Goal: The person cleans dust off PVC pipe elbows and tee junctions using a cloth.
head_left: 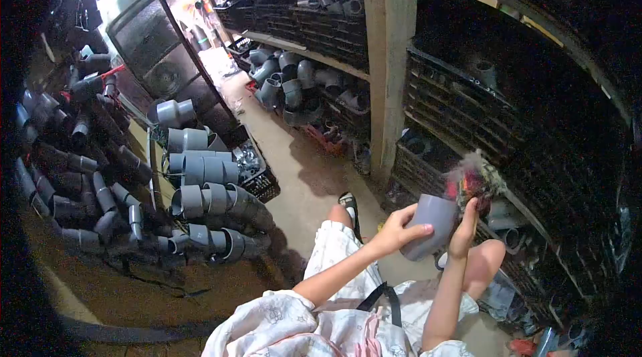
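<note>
My left hand [406, 230] is wrapped round a grey plastic pipe fitting [430, 223], thumb across its side. The fitting is a short wide tube, held tilted above my lap. Just right of it, my right hand [463, 231] is closed on a fluffy duster [475, 182] with red and grey tufts, blurred at its top. The duster's tufts are right beside the fitting's upper rim. Its handle is hidden in my fingers.
On the left lie heaps of grey pipe fittings [204, 170]. A black crate [266, 186] of small parts stands by them. Dark crates [461, 99] fill shelves on the right, around a wooden post [390, 56]. A narrow floor aisle [294, 163] runs between, toward a leaning dark-framed panel [157, 43].
</note>
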`<state>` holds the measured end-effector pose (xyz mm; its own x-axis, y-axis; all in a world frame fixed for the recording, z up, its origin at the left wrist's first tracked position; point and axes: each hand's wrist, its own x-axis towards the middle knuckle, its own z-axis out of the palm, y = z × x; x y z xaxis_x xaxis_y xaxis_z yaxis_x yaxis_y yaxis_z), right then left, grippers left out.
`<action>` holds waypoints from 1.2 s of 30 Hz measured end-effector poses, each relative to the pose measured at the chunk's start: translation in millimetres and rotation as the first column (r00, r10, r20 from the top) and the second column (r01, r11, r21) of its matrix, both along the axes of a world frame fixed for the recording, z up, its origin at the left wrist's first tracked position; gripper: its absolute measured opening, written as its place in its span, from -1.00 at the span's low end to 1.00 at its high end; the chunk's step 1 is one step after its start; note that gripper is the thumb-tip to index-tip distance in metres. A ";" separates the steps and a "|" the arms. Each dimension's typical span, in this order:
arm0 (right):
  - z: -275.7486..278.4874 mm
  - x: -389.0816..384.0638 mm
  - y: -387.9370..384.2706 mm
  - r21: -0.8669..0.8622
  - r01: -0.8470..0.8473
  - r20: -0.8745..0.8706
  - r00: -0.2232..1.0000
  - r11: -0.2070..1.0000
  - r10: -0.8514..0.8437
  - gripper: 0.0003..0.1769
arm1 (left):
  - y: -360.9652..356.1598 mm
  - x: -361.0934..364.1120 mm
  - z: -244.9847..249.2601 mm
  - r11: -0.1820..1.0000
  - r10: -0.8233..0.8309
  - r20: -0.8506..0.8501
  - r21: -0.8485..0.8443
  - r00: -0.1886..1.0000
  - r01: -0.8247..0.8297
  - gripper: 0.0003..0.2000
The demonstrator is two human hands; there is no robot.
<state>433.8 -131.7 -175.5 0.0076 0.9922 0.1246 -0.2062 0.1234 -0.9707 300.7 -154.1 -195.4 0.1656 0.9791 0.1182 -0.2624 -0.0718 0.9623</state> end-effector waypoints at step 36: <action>-3.6 86.3 -61.6 0.230 0.427 0.049 0.892 0.874 -0.449 -0.67 | 11.6 115.3 17.5 0.862 -0.229 0.301 -0.379 0.926 0.337 -0.50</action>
<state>520.1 -193.3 -179.1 0.4127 0.8412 0.3494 0.0105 0.3792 -0.9253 416.0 -142.5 -178.0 0.4628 0.8594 -0.2176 -0.4333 0.4334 0.7902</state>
